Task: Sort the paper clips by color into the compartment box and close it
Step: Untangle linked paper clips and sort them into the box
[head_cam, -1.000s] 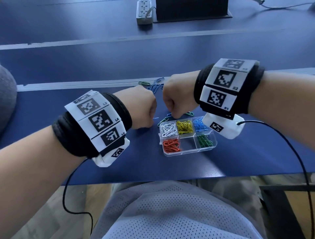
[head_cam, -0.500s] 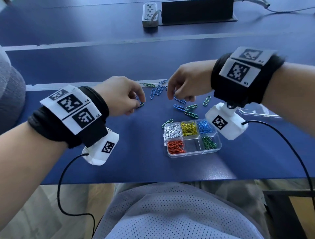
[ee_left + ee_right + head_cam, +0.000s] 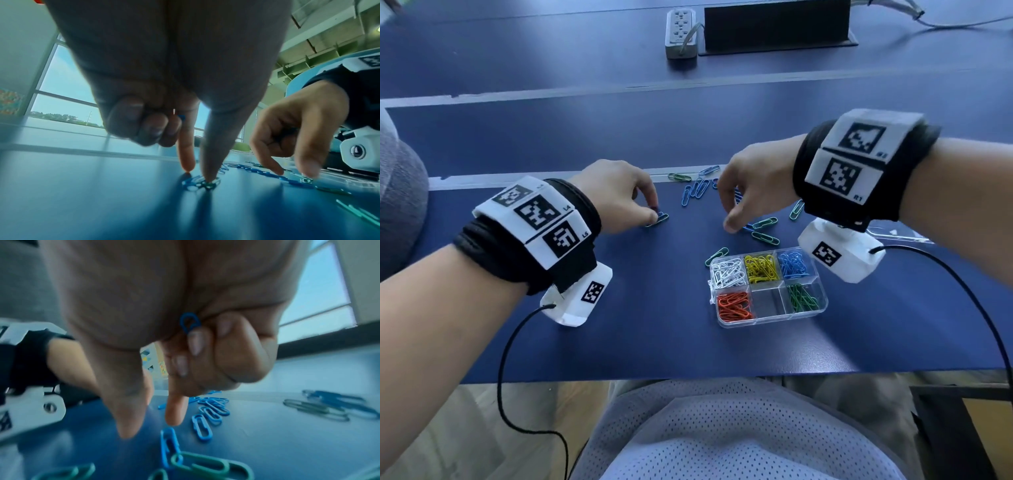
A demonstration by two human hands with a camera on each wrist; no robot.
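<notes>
Pressing thumb and forefinger onto a blue-and-green clip pair (image 3: 658, 219), the left hand (image 3: 616, 197) works left of the open compartment box (image 3: 822, 303), whose long axis runs left-right. Left wrist: remaining fingers curled. Right wrist: the right hand (image 3: 164, 321) clamps a blue clip (image 3: 190, 322) upright against the palm.

Right hand (image 3: 751, 186) covers several loose clips (image 3: 697, 188) in head view. Blue clip (image 3: 190, 322) mostly buried in curled right fingers. Clear lid (image 3: 904, 235) largely behind right wrist camera. Left-wrist foreground clips blurred, colours uncertain.
</notes>
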